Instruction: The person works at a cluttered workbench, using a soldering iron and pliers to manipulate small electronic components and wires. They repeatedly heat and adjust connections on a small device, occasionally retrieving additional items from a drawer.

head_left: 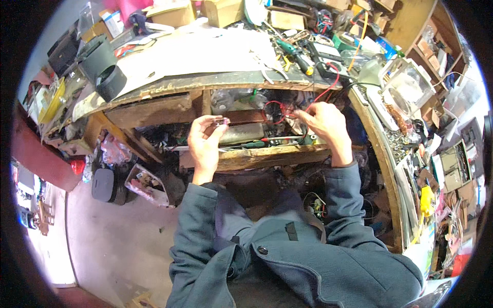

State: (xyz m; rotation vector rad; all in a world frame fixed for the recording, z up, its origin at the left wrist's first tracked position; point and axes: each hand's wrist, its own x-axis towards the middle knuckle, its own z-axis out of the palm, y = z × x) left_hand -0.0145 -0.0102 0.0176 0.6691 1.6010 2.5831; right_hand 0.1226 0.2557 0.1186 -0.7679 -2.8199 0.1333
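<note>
My left hand is raised over the open drawer, thumb and fingers pinched on a small metallic part with a pinkish tint. Its exact kind is too small to make out. To the right, my right hand is closed on a thin red wire. The wire loops out left of the fingertips, apart from the small part. A thicker red lead runs from a dark boxy device on the bench down toward this hand. Beneath both hands, the drawer holds a screwdriver and loose bits.
The cluttered wooden bench curves ahead, with a white sheet on it. A green-handled tool and pliers-like tools lie behind the drawer. Shelves and a side bench stand right. A bin sits on the left floor.
</note>
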